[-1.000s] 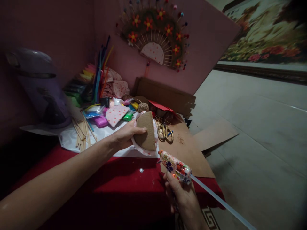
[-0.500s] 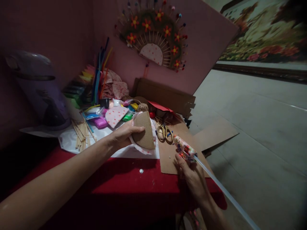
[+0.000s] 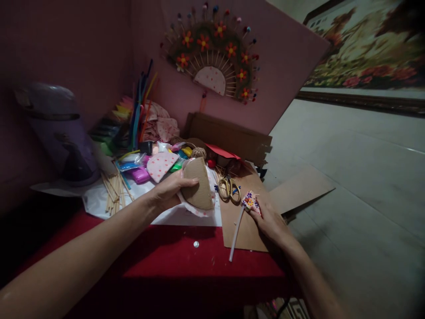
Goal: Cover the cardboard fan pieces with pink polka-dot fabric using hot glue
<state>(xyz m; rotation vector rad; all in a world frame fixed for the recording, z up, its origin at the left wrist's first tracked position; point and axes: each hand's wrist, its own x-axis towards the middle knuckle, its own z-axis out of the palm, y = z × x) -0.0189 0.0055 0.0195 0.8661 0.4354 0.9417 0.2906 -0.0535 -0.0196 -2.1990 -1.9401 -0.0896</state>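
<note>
My left hand (image 3: 172,188) is closed on a half-round piece of cardboard (image 3: 196,186), thumb on its brown face, with pink dotted fabric (image 3: 199,212) showing past its edge. In my right hand (image 3: 270,219) is a glue gun (image 3: 251,201) with a colourful flower pattern, over the flat cardboard sheet. My fingers are wrapped round it and hide part of it. A long translucent glue stick (image 3: 235,239) sticks out of it toward the table's front edge. Gold-handled scissors (image 3: 229,189) lie just left of the glue gun.
Behind the left hand lie a dotted fabric half-round (image 3: 161,165), wooden sticks (image 3: 116,192), bright clay packets (image 3: 139,174) and a twine ball (image 3: 199,153). A purple flask (image 3: 63,137) stands at left. Cardboard (image 3: 244,230) covers part of the red tablecloth (image 3: 166,257). A decorated fan (image 3: 209,79) hangs behind.
My right hand has turned the glue gun, so its glue stick swings from pointing lower right to pointing lower left. The left hand keeps the cardboard half-round nearly still.
</note>
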